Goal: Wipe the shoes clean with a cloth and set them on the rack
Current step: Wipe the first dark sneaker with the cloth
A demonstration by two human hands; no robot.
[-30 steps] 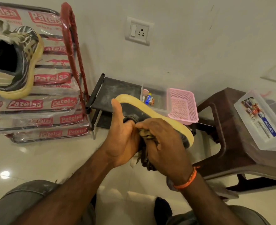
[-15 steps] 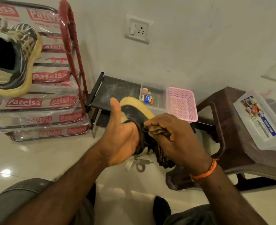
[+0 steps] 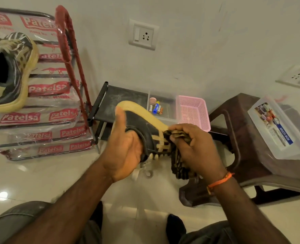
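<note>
Shoe sits midair, gripped at its collar by the left hand, thumb raised; the right hand pinches a cloth against its laces.

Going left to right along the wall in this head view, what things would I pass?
Shoe on the rack → red rack frame → black low stand → clear tray with batteries → pink basket → brown stool → clear plastic box.

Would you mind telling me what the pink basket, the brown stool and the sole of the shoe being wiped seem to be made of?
Pink basket: likely moulded plastic, matt, with a fine lattice of holes.
Brown stool: probably plastic, smooth and slightly glossy, with rounded moulded legs.
Shoe sole: looks like rubber or foam, matt cream-yellow, thick and gently curved; which one cannot be told.
</note>
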